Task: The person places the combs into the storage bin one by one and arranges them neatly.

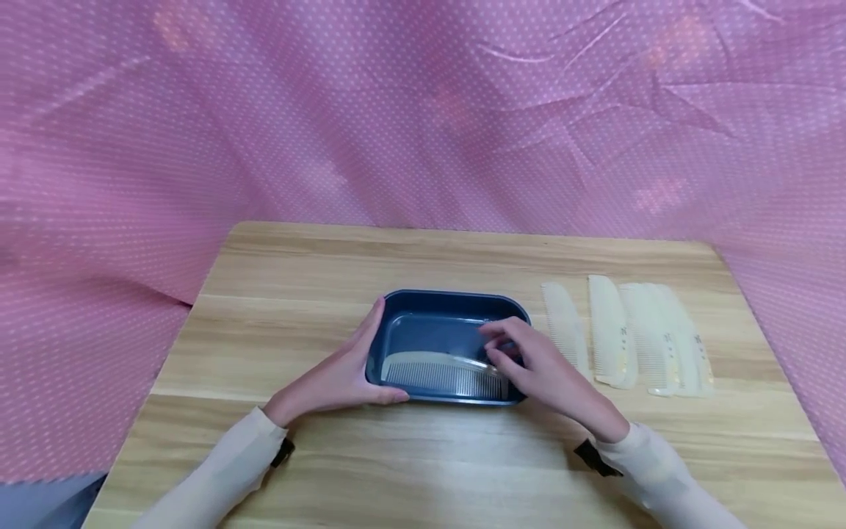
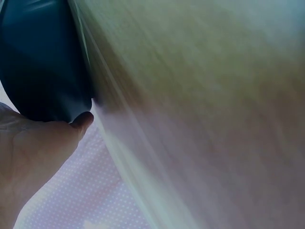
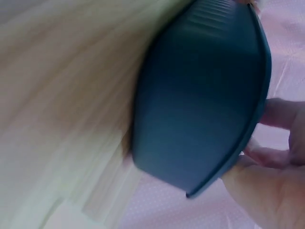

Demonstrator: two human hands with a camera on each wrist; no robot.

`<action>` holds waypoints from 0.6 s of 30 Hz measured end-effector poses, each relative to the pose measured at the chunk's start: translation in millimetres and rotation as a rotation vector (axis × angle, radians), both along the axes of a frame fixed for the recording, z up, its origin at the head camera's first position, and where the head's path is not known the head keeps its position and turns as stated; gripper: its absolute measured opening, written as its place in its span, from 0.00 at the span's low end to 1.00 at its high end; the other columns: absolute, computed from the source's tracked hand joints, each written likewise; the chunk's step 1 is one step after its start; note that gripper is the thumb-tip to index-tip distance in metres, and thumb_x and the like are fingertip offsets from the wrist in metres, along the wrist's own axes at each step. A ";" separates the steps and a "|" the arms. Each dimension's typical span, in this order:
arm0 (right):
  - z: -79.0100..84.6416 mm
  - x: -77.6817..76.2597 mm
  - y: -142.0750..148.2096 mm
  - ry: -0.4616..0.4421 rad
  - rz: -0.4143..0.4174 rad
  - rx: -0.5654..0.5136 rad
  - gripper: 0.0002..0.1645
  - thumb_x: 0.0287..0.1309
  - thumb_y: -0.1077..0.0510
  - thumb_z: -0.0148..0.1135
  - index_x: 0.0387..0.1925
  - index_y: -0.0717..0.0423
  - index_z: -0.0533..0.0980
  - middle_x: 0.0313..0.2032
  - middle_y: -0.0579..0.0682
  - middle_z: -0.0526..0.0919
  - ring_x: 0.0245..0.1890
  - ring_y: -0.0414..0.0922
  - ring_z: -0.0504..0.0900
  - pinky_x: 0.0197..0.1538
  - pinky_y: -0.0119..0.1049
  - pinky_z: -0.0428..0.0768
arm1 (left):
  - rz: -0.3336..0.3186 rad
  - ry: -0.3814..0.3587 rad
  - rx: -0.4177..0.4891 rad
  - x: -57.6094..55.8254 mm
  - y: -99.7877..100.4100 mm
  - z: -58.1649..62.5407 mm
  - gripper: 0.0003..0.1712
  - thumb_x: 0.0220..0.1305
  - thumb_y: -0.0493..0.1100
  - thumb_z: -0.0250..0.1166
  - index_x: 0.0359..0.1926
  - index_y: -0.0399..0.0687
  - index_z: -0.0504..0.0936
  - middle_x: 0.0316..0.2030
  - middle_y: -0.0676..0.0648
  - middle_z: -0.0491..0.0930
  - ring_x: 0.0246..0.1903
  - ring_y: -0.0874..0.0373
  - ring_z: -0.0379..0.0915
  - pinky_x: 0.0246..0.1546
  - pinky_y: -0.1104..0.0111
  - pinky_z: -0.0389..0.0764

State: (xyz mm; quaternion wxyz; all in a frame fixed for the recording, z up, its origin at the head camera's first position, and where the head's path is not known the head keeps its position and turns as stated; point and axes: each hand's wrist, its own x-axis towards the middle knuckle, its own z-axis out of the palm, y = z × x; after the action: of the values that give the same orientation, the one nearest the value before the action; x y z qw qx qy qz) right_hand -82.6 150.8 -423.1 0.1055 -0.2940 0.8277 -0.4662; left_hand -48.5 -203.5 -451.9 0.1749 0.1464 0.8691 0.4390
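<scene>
A dark blue rectangular tray (image 1: 439, 292) with raised sides sits on the table. My left hand (image 1: 344, 367) grips its left end, the thumb along the near side and the fingers round the end wall. In the left wrist view that thumb (image 2: 83, 123) presses against the tray's outside. One pale, translucent comb (image 1: 423, 360) lies lengthwise inside, along the near wall, teeth toward me. Over the tray's right end hovers my right hand (image 1: 535, 364), fingers loosely bent with nothing visible between them. It hides part of the right rim, and whether it touches the comb cannot be told.
To the right of the tray lie several similar combs: a single comb (image 1: 566, 323), another comb (image 1: 611, 330), and an overlapping group of combs (image 1: 667, 338). The wooden table (image 1: 277, 272) ends at a pink dotted cloth (image 1: 396, 132) behind and at both sides.
</scene>
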 end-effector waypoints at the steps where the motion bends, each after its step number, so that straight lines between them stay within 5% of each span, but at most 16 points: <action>1: 0.5 0.1 4.2 -0.015 -0.022 -0.010 0.17 0.76 0.69 0.64 0.63 0.67 0.78 0.53 0.59 0.86 0.50 0.49 0.88 0.52 0.40 0.88 | 0.002 -0.004 0.002 0.1 0.6 -0.3 0.84 0.56 0.66 0.84 0.87 0.73 0.23 0.87 0.60 0.26 0.85 0.48 0.34 0.74 0.33 0.58; 9: 1.2 1.7 31.3 -0.100 -0.166 -0.116 0.13 0.78 0.70 0.61 0.59 0.68 0.80 0.46 0.60 0.89 0.46 0.53 0.89 0.48 0.34 0.88 | 0.014 -0.008 -0.018 0.0 1.0 -0.2 0.84 0.57 0.64 0.84 0.88 0.66 0.25 0.87 0.60 0.27 0.85 0.48 0.34 0.74 0.32 0.58; 18: 1.0 6.3 63.1 -0.128 -0.321 -0.170 0.16 0.79 0.68 0.60 0.63 0.66 0.79 0.56 0.64 0.84 0.51 0.49 0.87 0.53 0.33 0.86 | 0.004 0.005 -0.033 -1.0 2.0 -0.9 0.84 0.57 0.65 0.84 0.88 0.66 0.25 0.87 0.59 0.27 0.85 0.47 0.34 0.74 0.32 0.57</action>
State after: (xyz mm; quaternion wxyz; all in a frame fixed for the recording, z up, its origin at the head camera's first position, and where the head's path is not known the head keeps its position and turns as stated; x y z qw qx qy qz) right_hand -76.2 213.9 -422.1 0.0567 -0.1357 0.8133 -0.5630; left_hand -49.5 -201.4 -452.8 0.1742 0.1430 0.8769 0.4245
